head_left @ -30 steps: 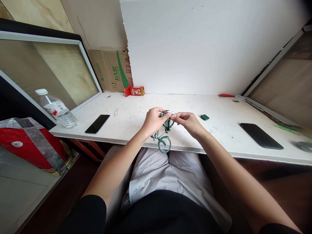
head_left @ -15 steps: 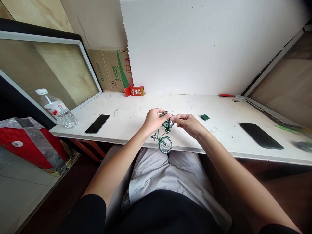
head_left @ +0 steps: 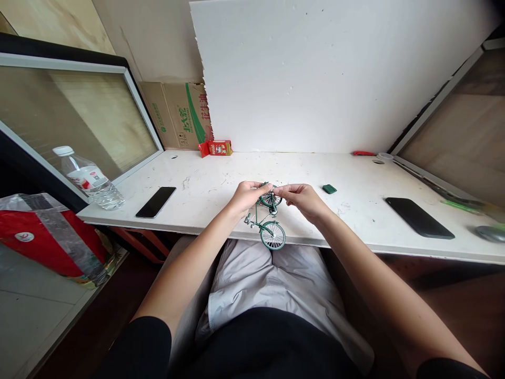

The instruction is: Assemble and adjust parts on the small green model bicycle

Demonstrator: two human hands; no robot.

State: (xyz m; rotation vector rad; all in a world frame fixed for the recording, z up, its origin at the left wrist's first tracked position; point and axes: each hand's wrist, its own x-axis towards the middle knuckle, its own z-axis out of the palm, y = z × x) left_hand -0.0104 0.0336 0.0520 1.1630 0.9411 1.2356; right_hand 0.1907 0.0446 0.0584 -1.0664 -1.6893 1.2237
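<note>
A small green model bicycle (head_left: 272, 235) hangs at the front edge of the white table (head_left: 213, 184), its lower wheel over the edge and its other wheel between my hands. My left hand (head_left: 246, 197) is closed on the bicycle near that upper wheel. From the other side, my right hand (head_left: 303, 199) pinches at the same wheel, fingertips close to those of my left hand. Whether a small part sits between the fingertips is too small to tell. A small dark green piece (head_left: 329, 188) lies on the table beyond my right hand.
Phones lie at left (head_left: 156, 201) and right (head_left: 418, 217). A water bottle (head_left: 92, 181) leans at the left end. Behind are a red box (head_left: 220, 148), a carton (head_left: 177, 116) and a red object (head_left: 363, 153). A grey round object (head_left: 490, 233) is far right.
The bicycle's lower wheel has swung slightly to the right, showing more of the frame. Both hands stay at the upper wheel. The whole view has shifted a little.
</note>
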